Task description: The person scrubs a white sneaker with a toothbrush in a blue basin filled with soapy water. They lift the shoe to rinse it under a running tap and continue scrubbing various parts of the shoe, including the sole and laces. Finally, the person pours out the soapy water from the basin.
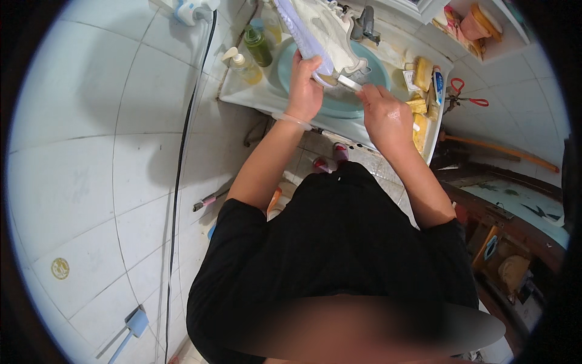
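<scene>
My left hand [305, 91] grips a white sneaker [324, 33] with a lavender sole, tilted over a teal basin [342, 110]. The fingers wrap round the sole near one end, thumb on its edge. My right hand [387, 118] is closed on the white handle of a brush [349, 84]. The brush's far end meets the sole beside my left thumb; its bristles are hard to make out. Wet suds glisten on the back of my right hand. Below the shoe the basin holds cloudy liquid, partly hidden by the shoe and hands.
The basin sits in a white sink [242, 94] with a grey faucet [366, 25] behind. A pump bottle [247, 70] and a green bottle [259, 47] stand left. Yellow packs [423, 71] and a tube [438, 84] line the right rim. Red-handled scissors [470, 97] hang beyond.
</scene>
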Demonstrator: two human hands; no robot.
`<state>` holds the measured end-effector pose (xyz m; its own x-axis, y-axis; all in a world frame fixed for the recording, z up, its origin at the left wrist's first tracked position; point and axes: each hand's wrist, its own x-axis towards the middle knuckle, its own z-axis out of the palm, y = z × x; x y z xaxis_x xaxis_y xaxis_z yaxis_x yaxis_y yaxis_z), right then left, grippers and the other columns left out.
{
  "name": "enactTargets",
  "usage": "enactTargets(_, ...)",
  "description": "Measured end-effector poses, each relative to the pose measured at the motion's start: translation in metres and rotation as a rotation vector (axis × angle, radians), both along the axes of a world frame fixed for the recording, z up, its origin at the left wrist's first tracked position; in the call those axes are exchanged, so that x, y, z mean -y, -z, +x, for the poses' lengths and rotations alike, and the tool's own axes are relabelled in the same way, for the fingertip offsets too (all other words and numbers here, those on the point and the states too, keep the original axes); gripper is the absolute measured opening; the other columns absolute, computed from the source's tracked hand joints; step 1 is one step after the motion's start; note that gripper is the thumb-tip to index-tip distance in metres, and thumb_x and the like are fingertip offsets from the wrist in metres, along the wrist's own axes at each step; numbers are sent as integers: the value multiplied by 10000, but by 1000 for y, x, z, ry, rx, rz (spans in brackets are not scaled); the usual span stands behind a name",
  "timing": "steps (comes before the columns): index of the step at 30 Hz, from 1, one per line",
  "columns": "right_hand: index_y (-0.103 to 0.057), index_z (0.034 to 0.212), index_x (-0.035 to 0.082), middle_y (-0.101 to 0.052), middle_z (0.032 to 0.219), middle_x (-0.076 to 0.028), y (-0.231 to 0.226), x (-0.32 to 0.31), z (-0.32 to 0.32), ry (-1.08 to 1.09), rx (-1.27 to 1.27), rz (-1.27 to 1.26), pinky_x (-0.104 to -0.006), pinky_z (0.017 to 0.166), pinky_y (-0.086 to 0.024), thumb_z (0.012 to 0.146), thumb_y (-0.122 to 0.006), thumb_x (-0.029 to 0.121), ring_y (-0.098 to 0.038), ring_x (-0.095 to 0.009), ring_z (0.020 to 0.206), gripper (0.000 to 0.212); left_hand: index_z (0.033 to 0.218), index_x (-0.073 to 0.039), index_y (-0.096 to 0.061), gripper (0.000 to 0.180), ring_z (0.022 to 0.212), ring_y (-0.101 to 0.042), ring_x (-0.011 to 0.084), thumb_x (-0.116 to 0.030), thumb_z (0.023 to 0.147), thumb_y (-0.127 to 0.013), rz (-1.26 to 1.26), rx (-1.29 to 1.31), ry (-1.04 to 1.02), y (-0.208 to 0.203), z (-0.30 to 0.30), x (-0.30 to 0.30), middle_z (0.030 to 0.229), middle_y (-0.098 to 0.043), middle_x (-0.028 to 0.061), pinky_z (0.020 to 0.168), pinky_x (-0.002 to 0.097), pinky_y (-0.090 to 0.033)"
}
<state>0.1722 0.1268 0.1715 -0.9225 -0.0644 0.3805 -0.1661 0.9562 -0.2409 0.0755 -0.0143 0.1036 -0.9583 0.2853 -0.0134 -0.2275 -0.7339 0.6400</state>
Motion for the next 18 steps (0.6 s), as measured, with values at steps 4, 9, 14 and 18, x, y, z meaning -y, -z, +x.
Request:
enactTargets(4,-550,784,68,-584,707,-90,-4,-6,-3,-10,-18,40,-361,497,-488,834,-587,191,-619,-268,627,137,1229,2,-440,524,1147,-481,219,-237,792,-602,85,131,112,-10,-10,2,1207,-524,82,1010,392,-349)
enactTargets(9,-569,819,77,-575,713,-80,-6,-18,-9,8,16,90,-353,508,-488,830,-581,180,-614,-258,642,104,1235,3,-409,538,1137,-483,226,-177,774,-623,23,72,48,-10,-21,-4,1211,-507,96,998,391,-363)
enactTargets(14,-573,820,83,-583,721,-85,-16,-16,-20,-20,-21,55,-362,488,-482,826,-571,165,-616,-269,602,82,1245,-2,-252,688,1085,-456,213,-110,714,-676,-84,-8,-129,-21,-17,-23,1182,-416,121,968,361,-362)
enactTargets(18,-574,809,83,-588,719,-91,-18,-23,-25,-3,-23,54,-369,476,-479,827,-569,171,-614,-279,575,90,1253,-12,-220,720,1085,-439,205,-97,707,-681,-145,-72,-228,-25,-16,-30,1191,-394,126,960,342,-356)
